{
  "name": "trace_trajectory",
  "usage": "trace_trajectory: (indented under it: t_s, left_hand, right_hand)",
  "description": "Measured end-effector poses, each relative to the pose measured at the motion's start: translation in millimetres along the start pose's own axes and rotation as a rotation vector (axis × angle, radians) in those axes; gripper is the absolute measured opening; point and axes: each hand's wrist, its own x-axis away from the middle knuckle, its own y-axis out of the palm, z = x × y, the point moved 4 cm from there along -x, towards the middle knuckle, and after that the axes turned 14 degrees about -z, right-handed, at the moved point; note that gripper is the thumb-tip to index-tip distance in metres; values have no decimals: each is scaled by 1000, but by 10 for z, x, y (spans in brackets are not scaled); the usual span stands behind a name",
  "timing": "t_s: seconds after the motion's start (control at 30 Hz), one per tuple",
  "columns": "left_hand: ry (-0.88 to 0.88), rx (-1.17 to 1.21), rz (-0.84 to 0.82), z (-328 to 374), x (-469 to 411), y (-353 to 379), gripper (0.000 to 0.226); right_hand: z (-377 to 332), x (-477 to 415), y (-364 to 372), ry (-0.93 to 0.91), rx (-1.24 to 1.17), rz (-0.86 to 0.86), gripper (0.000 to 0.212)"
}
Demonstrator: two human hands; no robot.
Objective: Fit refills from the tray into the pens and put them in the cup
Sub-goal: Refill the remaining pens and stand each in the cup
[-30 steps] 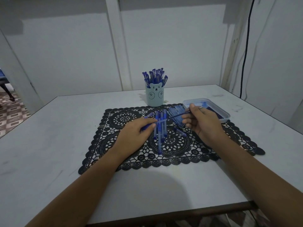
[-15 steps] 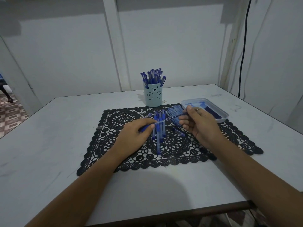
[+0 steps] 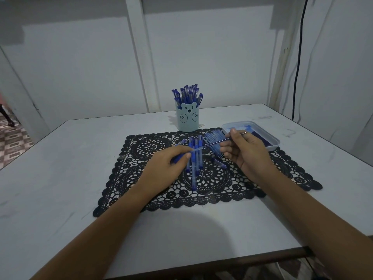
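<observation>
Thin dark-blue refill (image 3: 219, 142) is meeting translucent blue pen barrel (image 3: 194, 151) over black lace mat (image 3: 286, 168) middle, right hand (image 3: 249, 153) pinching it, left hand (image 3: 166, 168) gripping barrel; should be keeping both coaxial, pushing gently.

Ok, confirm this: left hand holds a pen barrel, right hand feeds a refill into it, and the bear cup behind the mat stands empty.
Not empty: the head view shows the bear cup packed with blue pens. Left hand on pen barrel, right hand on refill: correct.

Pen (image 3: 178, 158) in left hand (image 3: 165, 166), refill (image 3: 218, 141) in right hand (image 3: 249, 153).
</observation>
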Motion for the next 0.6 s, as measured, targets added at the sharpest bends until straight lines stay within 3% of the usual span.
trace_trajectory:
  t_s: [0.17, 0.33, 0.47, 0.6]
  left_hand:
    - [-30, 135, 11, 12, -16, -25, 19]
    - [-48, -14, -11, -15, 18, -1, 16]
    - [-18, -116, -43, 32, 8, 33, 27]
    - [30, -101, -58, 77, -1, 70, 28]
  right_hand:
    - [8, -1, 10, 28, 2, -16, 22]
    - [-9, 14, 4, 9, 66, -30, 20]
    - [31, 47, 131, 62, 172, -185, 17]
    - [92, 103, 279, 102, 436, -319, 23]
